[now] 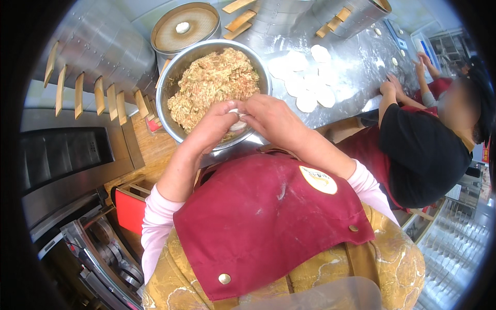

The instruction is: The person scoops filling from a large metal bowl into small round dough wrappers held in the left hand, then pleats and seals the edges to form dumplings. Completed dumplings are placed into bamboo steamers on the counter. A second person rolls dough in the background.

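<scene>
Over the near rim of a steel bowl [161,112], my two hands meet around a small white dough bun [237,124]. My left hand [217,126] cups it from the left, with the thumb on top. The fingers of my right hand [269,116] pinch its upper edge. Most of the bun is hidden by my fingers. A large mound of minced filling [217,81] fills much of the bowl. Right of the bowl, several flat round dough wrappers [306,101] lie on the floured steel table [348,58], some overlapping.
Behind the bowl stands a round steamer tray [162,33] with one white bun [182,27]. Stacked metal steamers [104,46] with wooden handles rise at left and back. A co-worker [422,147] stands at the right, hands on the table. Small dough pieces [395,61] lie near them.
</scene>
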Demonstrator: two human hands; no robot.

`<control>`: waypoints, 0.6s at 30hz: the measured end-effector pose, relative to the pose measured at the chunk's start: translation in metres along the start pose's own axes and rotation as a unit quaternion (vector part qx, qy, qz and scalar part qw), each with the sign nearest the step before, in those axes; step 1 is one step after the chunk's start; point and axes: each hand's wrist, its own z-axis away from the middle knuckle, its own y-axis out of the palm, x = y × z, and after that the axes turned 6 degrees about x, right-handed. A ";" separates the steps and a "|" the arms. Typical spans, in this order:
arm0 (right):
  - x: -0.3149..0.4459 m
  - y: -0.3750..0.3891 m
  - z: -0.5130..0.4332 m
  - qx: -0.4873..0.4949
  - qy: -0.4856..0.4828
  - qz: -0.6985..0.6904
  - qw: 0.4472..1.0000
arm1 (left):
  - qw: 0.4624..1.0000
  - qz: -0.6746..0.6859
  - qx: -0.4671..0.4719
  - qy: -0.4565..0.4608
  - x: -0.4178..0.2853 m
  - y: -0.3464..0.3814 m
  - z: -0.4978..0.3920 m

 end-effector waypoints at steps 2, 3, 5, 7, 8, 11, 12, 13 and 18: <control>0.003 -0.005 -0.002 0.005 -0.019 0.017 1.000 | 0.998 -0.023 0.029 -0.041 -0.013 -0.001 0.004; 0.005 -0.007 -0.002 -0.020 0.014 -0.035 0.999 | 0.997 0.058 0.041 0.005 -0.018 -0.001 0.008; 0.009 -0.007 -0.002 -0.080 0.069 -0.138 0.985 | 0.957 0.245 0.079 0.134 -0.022 0.003 0.017; 0.012 -0.001 -0.005 -0.078 0.118 -0.197 0.970 | 0.943 0.283 0.034 0.173 -0.012 0.018 0.015; 0.013 0.001 -0.006 -0.080 0.127 -0.231 0.961 | 0.937 0.298 -0.014 0.180 -0.003 0.027 0.010; 0.010 0.009 -0.008 -0.110 0.114 -0.179 0.971 | 0.945 0.244 -0.112 0.184 0.015 0.031 -0.002; 0.008 0.011 -0.009 -0.116 0.122 -0.228 0.959 | 0.944 0.229 -0.146 0.186 0.020 0.031 -0.005; 0.007 0.012 -0.009 -0.097 0.112 -0.247 0.958 | 0.942 0.207 -0.165 0.207 0.024 0.030 -0.007; 0.004 0.006 -0.007 -0.081 0.066 -0.109 0.989 | 0.949 0.094 -0.225 0.201 0.023 0.024 -0.010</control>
